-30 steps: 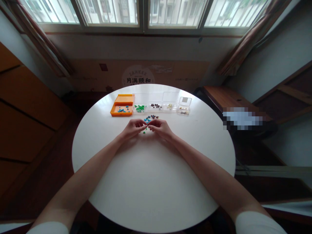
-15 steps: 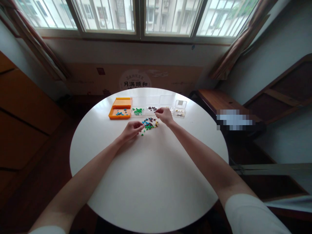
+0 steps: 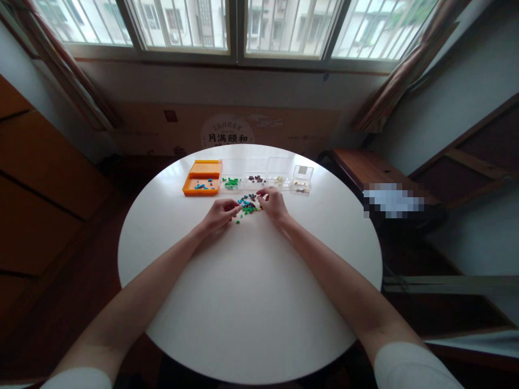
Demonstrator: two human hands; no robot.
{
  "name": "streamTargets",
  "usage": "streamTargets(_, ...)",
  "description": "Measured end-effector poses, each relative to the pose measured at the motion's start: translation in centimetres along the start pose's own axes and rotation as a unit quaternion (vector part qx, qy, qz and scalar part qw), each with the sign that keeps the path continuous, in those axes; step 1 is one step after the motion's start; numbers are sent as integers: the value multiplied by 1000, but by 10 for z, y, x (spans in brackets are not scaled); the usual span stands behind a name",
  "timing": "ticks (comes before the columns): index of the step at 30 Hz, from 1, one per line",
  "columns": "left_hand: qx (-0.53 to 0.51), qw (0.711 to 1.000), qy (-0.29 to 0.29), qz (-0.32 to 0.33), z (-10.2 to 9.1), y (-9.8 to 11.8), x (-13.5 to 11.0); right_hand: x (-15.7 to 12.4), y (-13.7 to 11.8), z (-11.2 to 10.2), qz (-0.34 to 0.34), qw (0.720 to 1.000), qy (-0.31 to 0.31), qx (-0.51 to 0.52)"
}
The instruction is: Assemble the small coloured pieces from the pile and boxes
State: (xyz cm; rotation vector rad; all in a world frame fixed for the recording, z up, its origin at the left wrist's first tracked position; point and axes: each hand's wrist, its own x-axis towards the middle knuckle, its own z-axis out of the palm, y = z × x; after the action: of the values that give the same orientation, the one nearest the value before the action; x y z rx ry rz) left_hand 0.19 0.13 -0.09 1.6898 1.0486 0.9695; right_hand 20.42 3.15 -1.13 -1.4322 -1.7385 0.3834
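Observation:
A small heap of tiny coloured pieces (image 3: 248, 204), blue, green and dark, lies on the round white table (image 3: 251, 302). My left hand (image 3: 220, 213) rests just left of the heap, fingers curled in a pinch; what it holds is too small to name. My right hand (image 3: 274, 203) sits at the heap's right edge, fingers bent down onto the pieces. Behind the heap stands a row of boxes: an orange tray (image 3: 201, 178) with blue pieces, then clear boxes with green pieces (image 3: 231, 182), dark pieces (image 3: 256, 179), pale pieces (image 3: 279, 179) and a last small box (image 3: 302, 180).
A wooden bench (image 3: 377, 173) with a blurred object on it stands to the right of the table. Windows and curtains lie beyond, a cardboard panel with print leans under the sill, and wooden furniture lines the left wall.
My right hand reached out to the clear boxes half a second ago and has come back to the heap. My left hand has stayed beside the heap.

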Motion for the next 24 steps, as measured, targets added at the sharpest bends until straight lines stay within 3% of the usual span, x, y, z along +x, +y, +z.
streamTargets(4, -3, 1000, 4, -1, 0, 1, 0, -15, 2, 0, -44, 999, 17, -19)
streamTargets(9, -2, 1000, 7, 1, -1, -2, 0, -19, 2, 0, -91, 995, -28, -5)
streamTargets(24, 11, 1000, -1, 6, -1, -3, -1, -19, 2, 1, -84, 996, -21, -24)
